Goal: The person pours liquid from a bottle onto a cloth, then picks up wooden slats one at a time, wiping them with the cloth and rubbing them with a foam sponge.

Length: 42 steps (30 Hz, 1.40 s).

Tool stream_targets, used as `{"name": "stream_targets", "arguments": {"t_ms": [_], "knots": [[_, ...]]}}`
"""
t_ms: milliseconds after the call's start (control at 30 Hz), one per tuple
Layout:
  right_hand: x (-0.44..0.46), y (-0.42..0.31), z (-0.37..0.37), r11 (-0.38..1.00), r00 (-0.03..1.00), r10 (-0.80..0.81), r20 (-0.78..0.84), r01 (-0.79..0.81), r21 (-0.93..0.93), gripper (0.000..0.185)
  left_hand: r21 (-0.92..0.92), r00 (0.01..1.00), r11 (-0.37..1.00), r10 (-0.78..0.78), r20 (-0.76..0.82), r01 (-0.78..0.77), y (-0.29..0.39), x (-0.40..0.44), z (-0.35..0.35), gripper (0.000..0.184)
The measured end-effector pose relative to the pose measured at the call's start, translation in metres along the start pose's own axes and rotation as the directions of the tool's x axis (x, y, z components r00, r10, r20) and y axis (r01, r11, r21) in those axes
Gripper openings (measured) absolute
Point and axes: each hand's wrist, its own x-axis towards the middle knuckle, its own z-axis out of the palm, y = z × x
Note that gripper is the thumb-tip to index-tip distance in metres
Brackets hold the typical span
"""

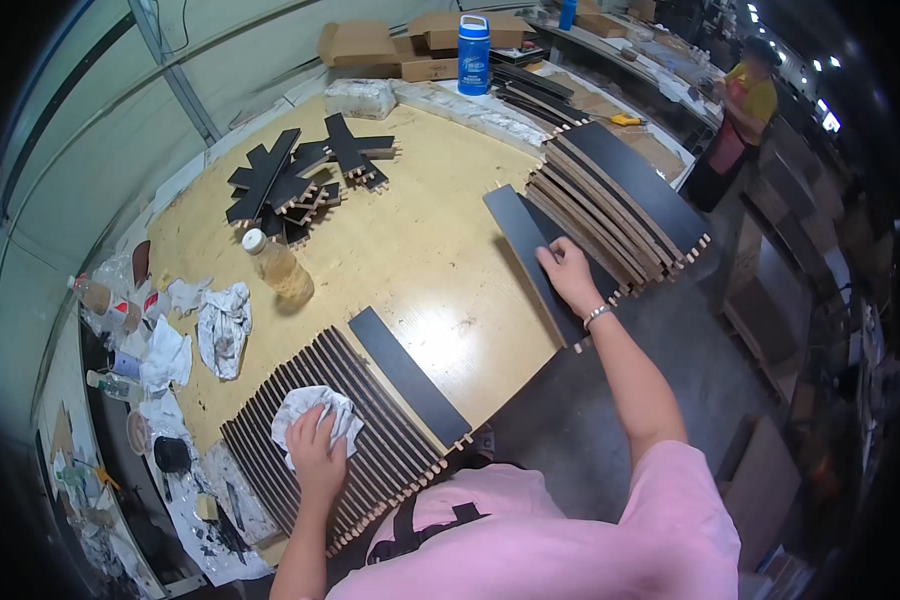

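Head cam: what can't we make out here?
Head view:
Part of the panel row under the white cloth: covered by cloth and left hand.
Palm-side contact of the right hand with the dark panel: hidden by the hand itself.
Lettering on the blue bottle: too small to read fully.
What, if anything, the co-worker holds: small, blurred.

Nothing can be read: the white lettering on the blue bottle (473,62) is too blurred.

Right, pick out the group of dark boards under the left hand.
The row of boards on edge beneath the left hand and its white cloth; the far heap lies crisscrossed, the stack farther right.
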Motion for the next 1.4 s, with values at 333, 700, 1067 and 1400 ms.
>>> {"name": "stream_targets", "arguments": {"t_ms": [333, 700, 1067, 1400], "knots": [[0.026, -0.001, -0.012, 0.71, 0.939, -0.295, -0.179, 0.09, -0.698, 0.041, -0.005, 1.0, 1.0, 0.009, -0.015, -0.009, 0.004, 0.004, 0.005, 0.044], [-0.002, -0.014, -0.001, 0.755, 0.861, -0.436, -0.26, 0.193, -0.626, 0.014, -0.03, 0.999, 0.999, 0.027, -0.035, -0.028, 0.004, 0.003, 0.003, 0.045], [-0.116, -0.021, 0.004, 0.882, 0.908, -0.418, -0.02, 0.4, -0.248, 0.017, 0.084, 1.0, 0.996, 0.002, -0.013, -0.001, 0.022, 0.014, -0.032, 0.054], [-0.194, -0.015, -0.054, 0.941, 0.938, -0.328, -0.113, 0.314, -0.126, 0.016, -0.475, 0.599, 0.454, 0.179, -0.78, -0.754, 0.155, 0.081, -0.299, 0.037]]}}
